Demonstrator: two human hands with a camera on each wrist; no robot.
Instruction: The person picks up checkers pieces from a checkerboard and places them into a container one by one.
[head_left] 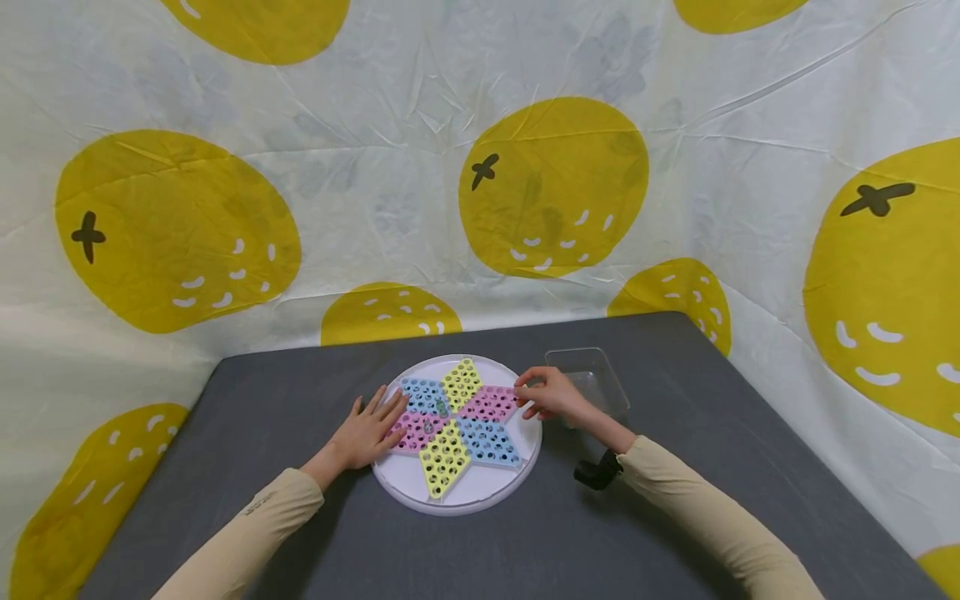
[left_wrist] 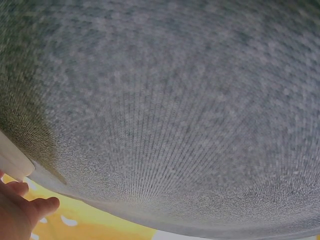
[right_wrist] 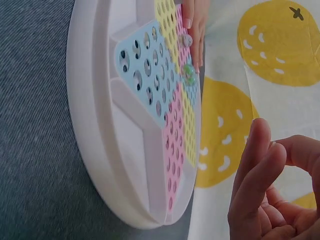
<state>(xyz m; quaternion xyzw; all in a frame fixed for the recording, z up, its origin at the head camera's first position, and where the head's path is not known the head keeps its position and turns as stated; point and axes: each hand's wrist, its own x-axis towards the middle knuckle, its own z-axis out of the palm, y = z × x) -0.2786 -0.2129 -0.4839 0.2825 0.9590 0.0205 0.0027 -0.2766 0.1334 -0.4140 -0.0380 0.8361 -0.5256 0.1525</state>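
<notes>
A round white Chinese checkers board point(head_left: 480, 506) has a raised star with pink, yellow and blue perforated sections. My left hand point(head_left: 365, 435) rests on its left side, fingers spread over the blue and pink points. A greenish marble point(right_wrist: 189, 74) and a clearer marble point(right_wrist: 186, 40) sit on the star near those fingers. Over the tip of the right pink point hovers my right hand point(head_left: 551, 393), its fingers bent. In the right wrist view the thumb and fingertips point(right_wrist: 274, 159) come together; whether something small is hidden between them cannot be seen.
A clear plastic box point(head_left: 611, 379) stands right of the board, partly behind my right hand and wrist. The dark grey table point(head_left: 300, 375) ends at a patterned cloth backdrop point(head_left: 375, 208). A black device point(head_left: 597, 472) hangs under my right wrist.
</notes>
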